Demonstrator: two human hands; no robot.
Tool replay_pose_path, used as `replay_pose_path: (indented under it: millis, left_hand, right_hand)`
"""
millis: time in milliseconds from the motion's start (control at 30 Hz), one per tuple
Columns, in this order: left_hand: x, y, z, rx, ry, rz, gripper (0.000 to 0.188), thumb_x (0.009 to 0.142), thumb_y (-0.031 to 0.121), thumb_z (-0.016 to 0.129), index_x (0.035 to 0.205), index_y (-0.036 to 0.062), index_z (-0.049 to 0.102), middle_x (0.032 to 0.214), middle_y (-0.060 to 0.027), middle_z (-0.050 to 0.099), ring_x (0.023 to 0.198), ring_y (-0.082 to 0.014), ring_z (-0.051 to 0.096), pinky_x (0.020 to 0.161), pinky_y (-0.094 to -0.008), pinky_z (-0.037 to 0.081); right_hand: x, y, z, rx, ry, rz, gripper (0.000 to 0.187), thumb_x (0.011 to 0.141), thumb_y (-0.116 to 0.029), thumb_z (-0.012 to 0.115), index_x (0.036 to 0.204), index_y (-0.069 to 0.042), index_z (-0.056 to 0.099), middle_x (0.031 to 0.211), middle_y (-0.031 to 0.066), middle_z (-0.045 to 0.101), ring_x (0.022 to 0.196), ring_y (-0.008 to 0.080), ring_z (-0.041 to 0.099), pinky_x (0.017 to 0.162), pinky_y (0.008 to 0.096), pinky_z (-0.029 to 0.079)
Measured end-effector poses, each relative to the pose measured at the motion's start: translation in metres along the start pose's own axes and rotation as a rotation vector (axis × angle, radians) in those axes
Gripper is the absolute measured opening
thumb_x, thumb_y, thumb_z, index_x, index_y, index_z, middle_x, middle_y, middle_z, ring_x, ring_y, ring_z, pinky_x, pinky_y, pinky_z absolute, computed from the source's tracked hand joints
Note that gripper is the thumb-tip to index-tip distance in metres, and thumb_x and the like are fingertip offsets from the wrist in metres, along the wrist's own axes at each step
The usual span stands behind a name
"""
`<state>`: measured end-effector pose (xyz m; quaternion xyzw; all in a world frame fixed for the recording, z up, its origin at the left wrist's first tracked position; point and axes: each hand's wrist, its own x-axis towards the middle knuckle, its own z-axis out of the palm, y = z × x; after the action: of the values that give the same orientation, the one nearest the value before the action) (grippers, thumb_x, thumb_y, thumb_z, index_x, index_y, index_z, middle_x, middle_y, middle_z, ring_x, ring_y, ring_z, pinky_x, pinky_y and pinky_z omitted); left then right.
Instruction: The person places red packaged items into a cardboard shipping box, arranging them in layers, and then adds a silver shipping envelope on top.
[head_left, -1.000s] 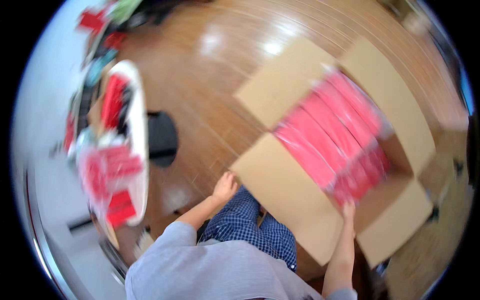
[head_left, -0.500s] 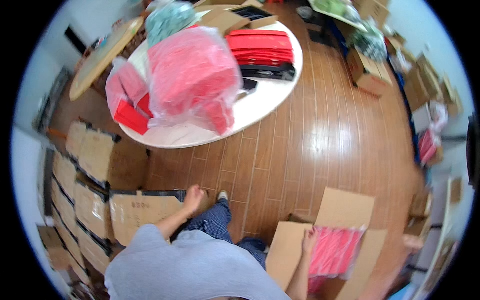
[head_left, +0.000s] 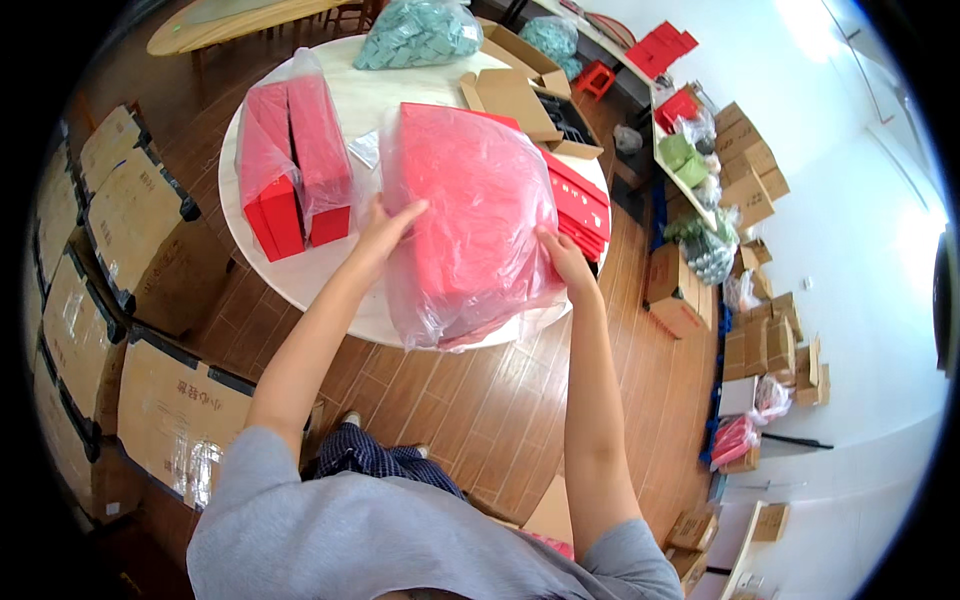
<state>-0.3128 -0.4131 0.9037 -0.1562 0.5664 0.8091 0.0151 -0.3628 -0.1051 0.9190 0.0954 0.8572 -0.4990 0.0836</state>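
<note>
Currently arms [head_left: 312, 350] [head_left: 597, 400] outstretched fwd, both hands [head_left: 380, 238] [head_left: 568, 264] half-curled, w/ hold of bagged red bundle [head_left: 475, 190] btwn 'em.

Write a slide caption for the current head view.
Left hand and right hand on opposite sides of a plastic-wrapped red bundle at a white table, with bagged red boxes to the left.

Partly hidden things
The plastic-wrapped bundle [head_left: 470, 190] overlaps the red stack [head_left: 582, 208]; the grey shirt [head_left: 400, 545] hides much of the carton [head_left: 550, 508].
</note>
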Motion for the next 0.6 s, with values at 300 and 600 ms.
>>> replay_pose_path:
  millis: [300,600]
  left_hand:
    - [0.058,-0.037,-0.002,-0.166,-0.19,-0.012,0.067,0.079,0.034,0.068,0.133,0.005,0.04,0.12,-0.0107,0.055,0.111,-0.0212,0.053,0.092,-0.0361,0.044]
    - [-0.059,0.031,0.003,-0.341,-0.416,0.282,0.069,0.08,0.024,0.066,0.137,0.0029,0.032,0.127,-0.011,0.048,0.115,-0.0214,0.048,0.096,-0.034,0.04]
  right_hand:
    - [-0.002,-0.01,0.01,0.571,-0.266,0.286,0.057,0.073,-0.036,0.073,0.118,-0.007,0.055,0.105,0.0098,0.064,0.09,0.021,0.063,0.083,0.0329,0.05]
    - [-0.153,-0.054,-0.032,0.678,-0.127,-0.34,0.084,0.076,-0.024,0.068,0.143,-0.005,0.022,0.139,0.0108,0.038,0.125,0.0207,0.039,0.103,0.0316,0.031]
